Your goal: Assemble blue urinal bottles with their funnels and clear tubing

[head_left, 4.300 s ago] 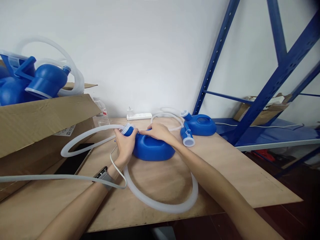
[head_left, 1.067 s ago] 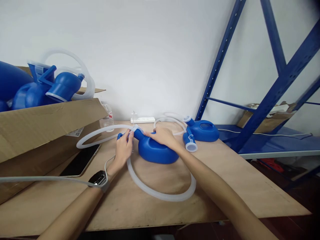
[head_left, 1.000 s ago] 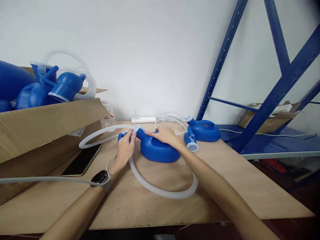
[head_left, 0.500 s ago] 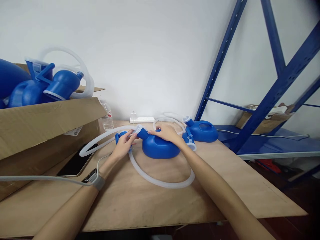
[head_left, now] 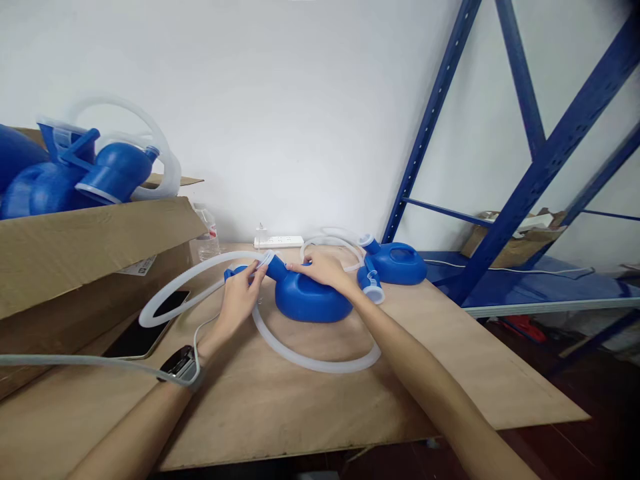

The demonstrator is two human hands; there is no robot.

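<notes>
A blue plastic bottle point(head_left: 307, 301) with a slanted neck lies on the wooden table point(head_left: 300, 400). My right hand point(head_left: 323, 269) rests on top of the bottle, fingers curled over it by the neck. My left hand point(head_left: 240, 298) pinches a blue fitting point(head_left: 234, 273) and the end of a translucent white hose point(head_left: 310, 360) at the bottle's mouth. The hose loops round the front of the bottle and out to the left. A smartwatch point(head_left: 176, 363) is on my left wrist.
A second blue bottle point(head_left: 397, 261) with its own hose lies behind on the right. An open cardboard box point(head_left: 85, 247) of more blue bottles and hoses stands left. A phone point(head_left: 145, 328), a water bottle point(head_left: 206, 233), a power strip point(head_left: 278, 241) and blue shelving point(head_left: 530, 193) surround the table.
My left hand has shifted from gripping the bottle's neck to pinching the fitting and hose end just left of it. The hose loop has drawn in closer to the bottle. My right hand stays on top.
</notes>
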